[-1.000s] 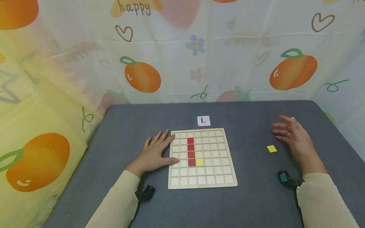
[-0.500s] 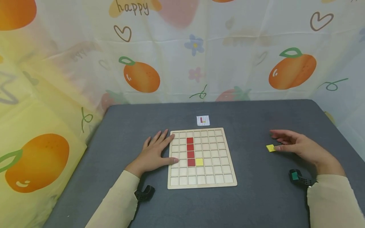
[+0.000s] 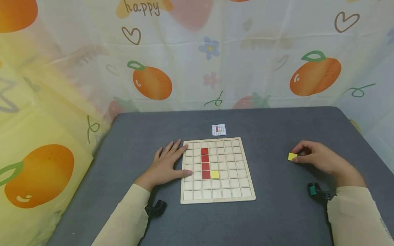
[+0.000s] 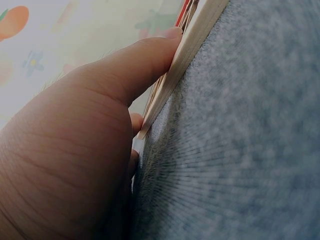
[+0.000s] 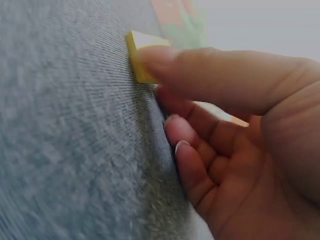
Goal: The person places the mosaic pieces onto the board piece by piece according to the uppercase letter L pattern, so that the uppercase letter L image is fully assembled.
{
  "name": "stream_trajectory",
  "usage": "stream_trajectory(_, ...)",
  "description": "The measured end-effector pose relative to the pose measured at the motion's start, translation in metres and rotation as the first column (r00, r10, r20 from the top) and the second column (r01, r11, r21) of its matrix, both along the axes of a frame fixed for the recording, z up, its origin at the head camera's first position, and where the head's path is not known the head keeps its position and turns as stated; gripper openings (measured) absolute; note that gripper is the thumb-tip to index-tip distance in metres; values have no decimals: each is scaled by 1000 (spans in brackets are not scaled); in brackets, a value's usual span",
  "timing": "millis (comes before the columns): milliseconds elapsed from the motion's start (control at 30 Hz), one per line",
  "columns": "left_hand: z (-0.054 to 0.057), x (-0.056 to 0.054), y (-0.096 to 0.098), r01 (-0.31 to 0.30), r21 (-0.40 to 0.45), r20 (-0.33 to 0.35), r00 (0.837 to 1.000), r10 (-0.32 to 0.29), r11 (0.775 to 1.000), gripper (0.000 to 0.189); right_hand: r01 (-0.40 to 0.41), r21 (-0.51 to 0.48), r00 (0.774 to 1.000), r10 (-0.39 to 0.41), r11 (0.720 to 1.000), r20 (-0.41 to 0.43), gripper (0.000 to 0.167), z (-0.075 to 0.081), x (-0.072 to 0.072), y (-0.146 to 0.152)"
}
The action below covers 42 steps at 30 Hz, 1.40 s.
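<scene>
A wooden grid board point(image 3: 228, 198) lies on the table. Down one of its columns runs a line of several red square tiles point(image 3: 205, 166), and a yellow tile point(image 3: 214, 174) sits right of the lowest one. My left hand point(image 3: 164, 168) rests with spread fingers on the board's left edge; its thumb lies on the rim in the left wrist view. Off to the right, my right hand point(image 3: 323, 159) pinches a second yellow tile point(image 3: 292, 156) between thumb and forefinger. In the right wrist view that yellow tile point(image 5: 134, 55) is tilted close to the cloth, its far side hidden.
A small printed card point(image 3: 219, 130) with a grid pattern lies just beyond the board. The grey cloth-covered table point(image 3: 147, 126) ends at a patterned curtain point(image 3: 184, 54) behind and at the left.
My right hand has come down to the loose yellow tile, closed thumb and forefinger on it and tilted it. The left hand stays at the board's edge.
</scene>
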<state>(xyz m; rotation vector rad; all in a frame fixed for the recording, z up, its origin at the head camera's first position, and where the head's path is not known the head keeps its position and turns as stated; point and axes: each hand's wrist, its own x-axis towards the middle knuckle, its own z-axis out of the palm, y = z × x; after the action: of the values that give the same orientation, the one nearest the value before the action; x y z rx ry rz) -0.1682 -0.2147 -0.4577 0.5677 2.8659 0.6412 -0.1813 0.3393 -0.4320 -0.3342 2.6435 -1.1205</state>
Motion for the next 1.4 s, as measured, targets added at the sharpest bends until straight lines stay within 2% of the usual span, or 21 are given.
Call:
stream_trajectory(167,0,0,0,0,1,-2,1000,0,1000,110,52,-24,998,-52,998,-35,18,0,-1,-7)
stream_trajectory(367,-1,0,-1,3,4,-5,1000,-3,1000,110,53,-79,997,-57,995,-60,26,-6,-6,-24)
stream_trajectory(733,0,0,-1,2,7,1,1000,-2,1000,110,-48,-208,997,35,977,-67,18,-8,-6,-85)
stream_trajectory(933,0,0,0,-2,7,-6,1000,2,1000,110,-107,-279,994,95,954,-56,12,-7,0,-122)
stream_trajectory(1167,0,0,1,-6,1,-3,1000,6,1000,110,-167,-338,986,159,926,-50,11,-6,15,-164)
stream_trajectory(1267,1,0,2,-8,6,-1,1000,8,1000,110,-169,-330,986,162,929,-47,8,-7,21,-180)
stream_trajectory(1400,2,1,2,-9,7,5,1000,9,1000,110,-190,-240,980,168,952,-110,6,-9,29,-196)
